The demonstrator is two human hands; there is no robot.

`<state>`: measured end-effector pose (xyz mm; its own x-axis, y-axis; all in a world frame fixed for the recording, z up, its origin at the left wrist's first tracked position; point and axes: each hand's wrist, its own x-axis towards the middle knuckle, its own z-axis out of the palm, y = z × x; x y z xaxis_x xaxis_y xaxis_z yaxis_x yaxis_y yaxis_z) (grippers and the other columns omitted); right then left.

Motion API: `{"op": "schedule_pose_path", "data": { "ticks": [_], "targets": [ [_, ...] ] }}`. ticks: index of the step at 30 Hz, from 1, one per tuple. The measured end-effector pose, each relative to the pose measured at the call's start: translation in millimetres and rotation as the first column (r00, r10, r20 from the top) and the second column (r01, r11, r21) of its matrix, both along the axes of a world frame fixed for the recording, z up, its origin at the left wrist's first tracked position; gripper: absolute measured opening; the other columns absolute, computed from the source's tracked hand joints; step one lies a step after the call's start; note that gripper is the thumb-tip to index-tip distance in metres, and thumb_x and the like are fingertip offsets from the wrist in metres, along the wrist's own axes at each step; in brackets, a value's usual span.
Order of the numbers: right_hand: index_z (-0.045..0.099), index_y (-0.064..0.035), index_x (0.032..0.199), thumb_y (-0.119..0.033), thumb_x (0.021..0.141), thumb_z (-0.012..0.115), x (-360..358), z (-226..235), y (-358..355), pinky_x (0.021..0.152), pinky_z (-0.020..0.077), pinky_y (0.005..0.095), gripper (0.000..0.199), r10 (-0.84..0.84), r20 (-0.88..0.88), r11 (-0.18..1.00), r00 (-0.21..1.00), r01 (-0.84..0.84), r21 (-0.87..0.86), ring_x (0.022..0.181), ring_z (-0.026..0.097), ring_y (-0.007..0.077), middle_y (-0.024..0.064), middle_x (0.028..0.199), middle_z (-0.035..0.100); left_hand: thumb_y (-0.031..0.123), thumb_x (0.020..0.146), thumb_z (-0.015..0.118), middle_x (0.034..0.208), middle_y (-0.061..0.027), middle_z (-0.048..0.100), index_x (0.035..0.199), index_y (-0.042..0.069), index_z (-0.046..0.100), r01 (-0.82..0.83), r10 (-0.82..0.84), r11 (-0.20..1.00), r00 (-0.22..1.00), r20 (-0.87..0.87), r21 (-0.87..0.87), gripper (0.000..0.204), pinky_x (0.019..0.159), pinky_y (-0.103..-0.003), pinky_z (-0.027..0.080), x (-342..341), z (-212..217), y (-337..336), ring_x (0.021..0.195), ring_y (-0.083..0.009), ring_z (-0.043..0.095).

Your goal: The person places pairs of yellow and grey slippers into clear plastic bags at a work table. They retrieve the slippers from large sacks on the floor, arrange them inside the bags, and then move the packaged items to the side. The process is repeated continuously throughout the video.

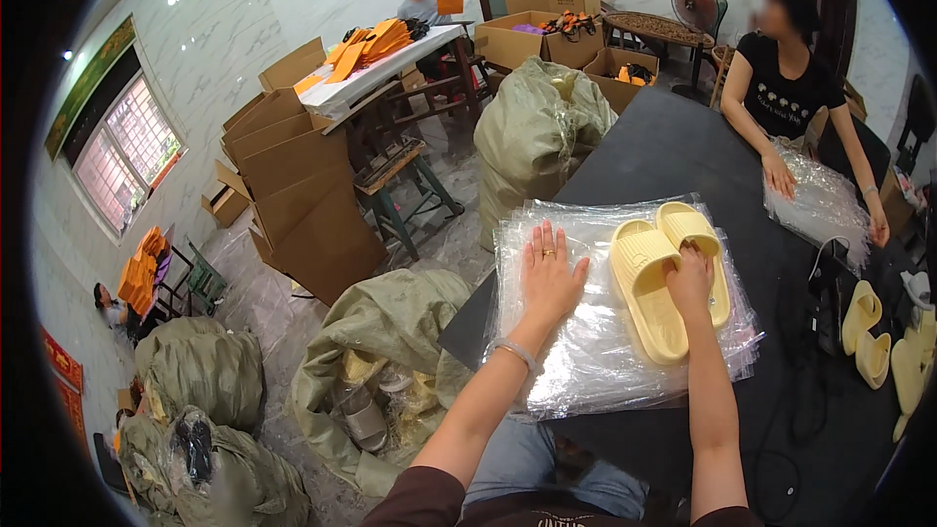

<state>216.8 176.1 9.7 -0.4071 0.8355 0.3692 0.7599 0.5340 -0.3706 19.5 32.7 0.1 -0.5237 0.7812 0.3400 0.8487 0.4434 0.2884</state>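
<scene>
Pressing the left hand [553, 278] flat and open, with the thumb apart, onto a broad stack of clear, glossy plastic bags [590, 366] on a black, smooth-topped table [644, 151]. Curling the right hand [691, 283] into a pair of pale yellow, open-toed moulded slippers [654, 307], seemingly gripping both near the straps, though hiding the fingertips too well to tell exactly where. Resting the pair side by side on the right part of the stack, with toes pointing away, apparently lying outside any bag. Probably handling the start of bagging: steadying the stack while positioning the slippers. Likely needing next to lift just the top bag's edge with the left hand, opening the mouth, while holding the pair together for sliding in. Possibly risking catching several thin layers, so calling for a light pinch.
</scene>
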Motion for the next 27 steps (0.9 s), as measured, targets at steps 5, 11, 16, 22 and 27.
{"op": "schedule_pose_path", "data": {
  "ticks": [5, 11, 16, 22, 27],
  "targets": [
    [0.058, -0.0003, 0.120, -0.020, 0.082, 0.062, 0.5, -0.4, -1.4, 0.111, 0.0227, 0.0480, 0.043, -0.009, -0.001, 1.000, 1.000, 0.009, -0.011, 0.128, 0.043, 0.0237, 0.0093, 0.128, 0.057, 0.047, 0.094, 0.040, 0.155, -0.0187, 0.012, 0.145, -0.002, 0.025, 0.004, -0.004, 1.000, 1.000, 0.007, 0.015, 0.072, 0.116, -0.043, 0.007, 3.0, -1.5, -2.9, 0.144, -0.0311, 0.008],
    [0.057, 0.0003, 0.120, -0.022, 0.080, 0.063, -0.1, -7.1, 2.2, 0.110, 0.0231, 0.0488, 0.046, 0.000, -0.044, 1.000, 0.999, 0.000, 0.018, 0.127, 0.044, 0.0253, 0.0133, 0.127, 0.057, 0.048, 0.094, 0.040, 0.154, -0.0190, 0.014, 0.145, -0.002, 0.026, -0.011, 0.012, 1.000, 1.000, -0.026, 0.016, 0.073, 0.116, -0.043, 0.008, 0.5, 2.4, -3.0, 0.144, -0.0312, 0.010],
    [0.059, -0.0004, 0.119, -0.021, 0.080, 0.063, 1.3, -8.5, 6.0, 0.111, 0.0217, 0.0492, 0.044, -0.008, -0.053, 1.000, 0.999, 0.010, 0.025, 0.128, 0.044, 0.0250, 0.0109, 0.127, 0.057, 0.050, 0.094, 0.038, 0.155, -0.0187, 0.014, 0.145, 0.000, 0.025, -0.022, 0.024, 0.999, 0.998, -0.060, 0.031, 0.073, 0.116, -0.043, 0.008, 0.9, -2.1, 2.2, 0.144, -0.0311, 0.010],
    [0.059, -0.0016, 0.119, -0.022, 0.081, 0.063, 1.3, 0.1, 1.7, 0.111, 0.0212, 0.0490, 0.043, 0.002, -0.040, 1.000, 0.999, -0.002, 0.008, 0.128, 0.043, 0.0248, 0.0096, 0.127, 0.057, 0.050, 0.093, 0.039, 0.153, -0.0205, 0.016, 0.145, -0.001, 0.027, -0.008, 0.010, 0.999, 0.998, -0.061, 0.046, 0.074, 0.116, -0.044, 0.009, 0.0, -5.1, 3.0, 0.143, -0.0330, 0.013],
    [0.057, -0.0009, 0.121, -0.022, 0.081, 0.063, 2.0, -5.2, 5.9, 0.110, 0.0222, 0.0483, 0.046, 0.002, -0.044, 1.000, 0.999, -0.002, -0.009, 0.127, 0.045, 0.0258, 0.0114, 0.126, 0.057, 0.048, 0.093, 0.039, 0.154, -0.0188, 0.016, 0.145, 0.000, 0.026, -0.023, 0.023, 1.000, 0.999, -0.028, 0.000, 0.072, 0.116, -0.041, 0.009, 0.8, -0.8, 2.0, 0.143, -0.0311, 0.012]
  ]
}}
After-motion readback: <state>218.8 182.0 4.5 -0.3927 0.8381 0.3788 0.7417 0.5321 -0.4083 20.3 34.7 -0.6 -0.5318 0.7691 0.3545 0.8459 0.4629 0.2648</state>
